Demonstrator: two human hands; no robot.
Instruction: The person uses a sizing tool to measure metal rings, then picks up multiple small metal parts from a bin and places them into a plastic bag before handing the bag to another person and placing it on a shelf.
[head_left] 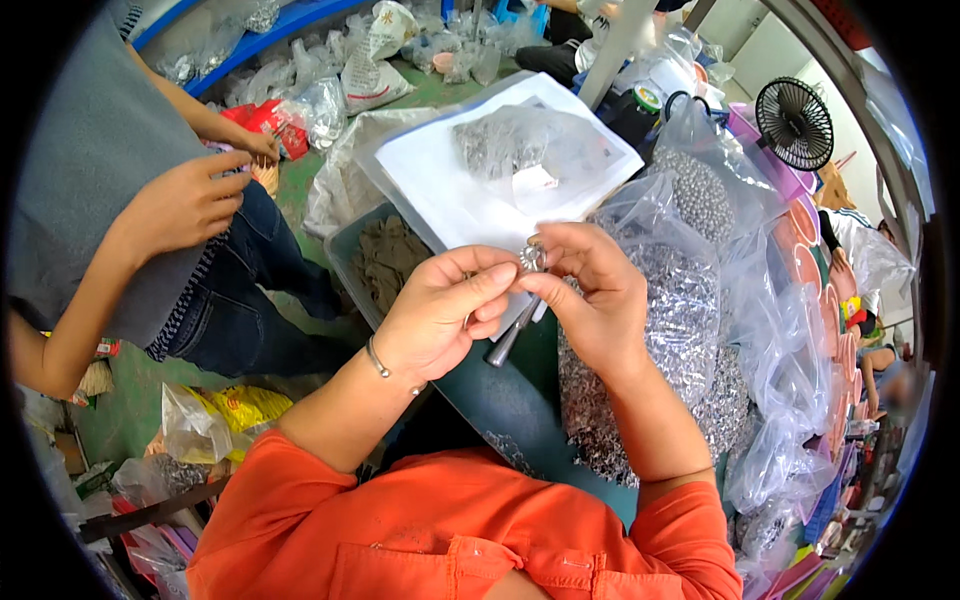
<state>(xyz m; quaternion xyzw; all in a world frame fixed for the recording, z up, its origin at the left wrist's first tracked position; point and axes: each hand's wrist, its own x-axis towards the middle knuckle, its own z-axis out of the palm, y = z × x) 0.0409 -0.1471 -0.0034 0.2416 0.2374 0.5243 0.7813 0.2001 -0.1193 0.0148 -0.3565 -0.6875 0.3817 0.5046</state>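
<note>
A small silvery ornament with a ribbed, flower-like face (532, 258) is held up between my two hands. My left hand (435, 310) pinches its left side between thumb and forefinger, the other fingers curled. On the opposite side my right hand (600, 295) grips it with thumb and fingertips. Just below the fingers a slim grey metal tool handle (508, 340) slants over the table; its upper end is hidden, so its kind is unclear. Beyond the hands lies a clear plastic bag of small silvery parts (500, 140) on white paper (425, 195).
Heaps of shiny metal pieces (640, 320) and a bag of silvery beads (690, 190) fill the table's right side. A bin with brown cloth (385, 260) stands left of the paper. Another person (180, 215) stands at the left. A black fan (793, 124) is at the far right.
</note>
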